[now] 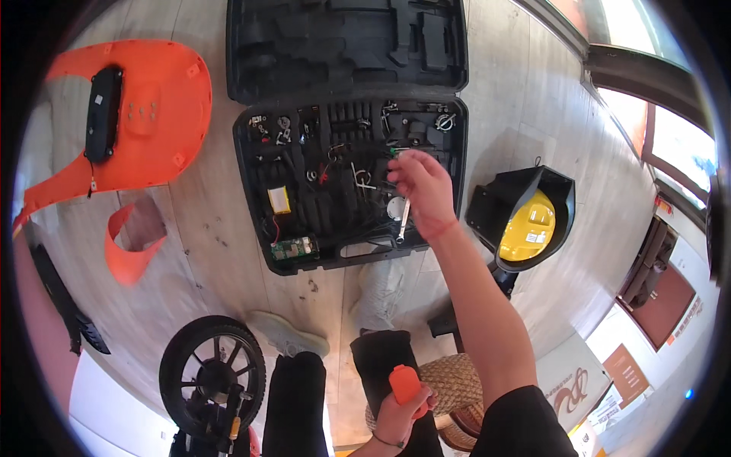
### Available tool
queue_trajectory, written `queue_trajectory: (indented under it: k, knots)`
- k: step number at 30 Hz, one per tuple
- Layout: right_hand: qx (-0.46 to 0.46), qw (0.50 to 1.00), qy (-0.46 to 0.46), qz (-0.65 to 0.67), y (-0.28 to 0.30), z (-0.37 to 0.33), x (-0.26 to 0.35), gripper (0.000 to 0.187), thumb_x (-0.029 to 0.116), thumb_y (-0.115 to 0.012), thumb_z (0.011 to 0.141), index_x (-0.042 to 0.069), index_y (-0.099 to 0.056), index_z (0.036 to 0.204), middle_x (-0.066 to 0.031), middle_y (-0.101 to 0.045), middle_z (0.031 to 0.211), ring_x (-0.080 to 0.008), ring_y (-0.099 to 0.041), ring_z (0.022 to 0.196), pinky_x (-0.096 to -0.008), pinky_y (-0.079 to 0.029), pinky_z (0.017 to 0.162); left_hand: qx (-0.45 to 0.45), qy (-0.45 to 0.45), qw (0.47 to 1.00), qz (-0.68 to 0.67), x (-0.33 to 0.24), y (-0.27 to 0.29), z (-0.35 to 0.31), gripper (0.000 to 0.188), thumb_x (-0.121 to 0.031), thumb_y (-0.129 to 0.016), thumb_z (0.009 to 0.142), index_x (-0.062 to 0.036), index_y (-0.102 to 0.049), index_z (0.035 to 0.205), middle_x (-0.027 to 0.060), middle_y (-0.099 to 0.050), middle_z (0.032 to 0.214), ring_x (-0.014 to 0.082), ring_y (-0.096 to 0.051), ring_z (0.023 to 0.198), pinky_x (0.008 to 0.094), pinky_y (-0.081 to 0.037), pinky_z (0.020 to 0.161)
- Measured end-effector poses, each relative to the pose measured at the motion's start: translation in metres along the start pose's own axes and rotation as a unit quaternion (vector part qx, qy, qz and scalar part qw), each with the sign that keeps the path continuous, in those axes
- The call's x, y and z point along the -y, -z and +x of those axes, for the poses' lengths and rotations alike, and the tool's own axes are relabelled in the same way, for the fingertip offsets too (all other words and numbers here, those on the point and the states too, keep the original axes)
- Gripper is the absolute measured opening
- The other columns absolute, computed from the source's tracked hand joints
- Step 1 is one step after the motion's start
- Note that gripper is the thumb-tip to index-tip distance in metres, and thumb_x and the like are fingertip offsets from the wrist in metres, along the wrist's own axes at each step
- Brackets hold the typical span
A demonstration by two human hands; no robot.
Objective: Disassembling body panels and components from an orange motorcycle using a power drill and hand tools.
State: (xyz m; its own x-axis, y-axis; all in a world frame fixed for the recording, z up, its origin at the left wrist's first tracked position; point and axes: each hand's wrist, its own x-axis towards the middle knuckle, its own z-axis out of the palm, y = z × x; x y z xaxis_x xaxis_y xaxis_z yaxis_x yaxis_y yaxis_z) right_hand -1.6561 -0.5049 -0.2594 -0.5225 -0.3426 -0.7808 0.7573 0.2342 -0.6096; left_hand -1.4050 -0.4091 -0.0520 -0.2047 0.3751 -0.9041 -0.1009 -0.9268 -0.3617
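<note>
My left hand [397, 421], low in front of my lap, is closed round an orange plastic piece [405, 382] with a rounded end. My right hand [420, 183] reaches over the right side of the open black tool case [320, 263]. Its fingers are pinched together near a small green bit [394, 152]; what they grip, if anything, is hidden. Just below this hand a metal wrench [403, 222] slants down; I cannot tell whether it is held or lies in the case. In the case are a silver battery pack [279, 200], a green circuit board [294, 248] and several small metal parts.
A large orange shell [179, 114] with a black unit [103, 114] lies at the left, an orange band [126, 255] below it. A spoked wheel [213, 373] stands lower left. At the right sits a black housing [480, 209] with a yellow part [528, 228].
</note>
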Motion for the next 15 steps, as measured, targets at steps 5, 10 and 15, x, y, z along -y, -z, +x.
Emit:
queue_trajectory:
  k: [5, 10, 15]
  knots:
    - [0.128, 0.975, -0.069, 0.169, -0.008, -0.081, 0.014, 0.015, 0.000, -0.051, 0.087, 0.003, -0.057, 0.101, -0.0120, -0.063, 0.096, -0.0174, -0.063, 0.083, -0.0247, -0.050, 0.071, 0.001, 0.002, 1.000, -0.008, -0.002, 0.003, -0.005, 0.019, -0.013, -0.063, 0.083, 0.0020, -0.056, 0.091, 0.0090, -0.060, 0.084, 0.0169, -0.059, 0.075, 0.0298, -0.048, 0.072]
    - [0.194, 0.964, -0.089, 0.160, -0.016, -0.119, 0.021, 0.019, -0.002, -0.051, 0.087, 0.002, -0.058, 0.104, -0.0131, -0.062, 0.101, -0.0181, -0.063, 0.087, -0.0253, -0.050, 0.073, 0.012, 0.003, 1.000, 0.006, -0.003, 0.006, -0.010, 0.017, -0.014, -0.062, 0.084, -0.0007, -0.054, 0.092, 0.0092, -0.058, 0.086, 0.0184, -0.057, 0.077, 0.0325, -0.046, 0.075]
    - [0.266, 0.945, -0.086, 0.169, -0.032, -0.132, 0.024, 0.028, -0.001, -0.048, 0.088, -0.001, -0.054, 0.116, -0.0154, -0.060, 0.110, -0.0170, -0.061, 0.091, -0.0253, -0.048, 0.077, 0.013, -0.003, 1.000, -0.011, -0.001, 0.012, -0.013, 0.019, -0.016, -0.063, 0.084, -0.0011, -0.054, 0.093, 0.0086, -0.058, 0.085, 0.0178, -0.057, 0.078, 0.0318, -0.046, 0.076]
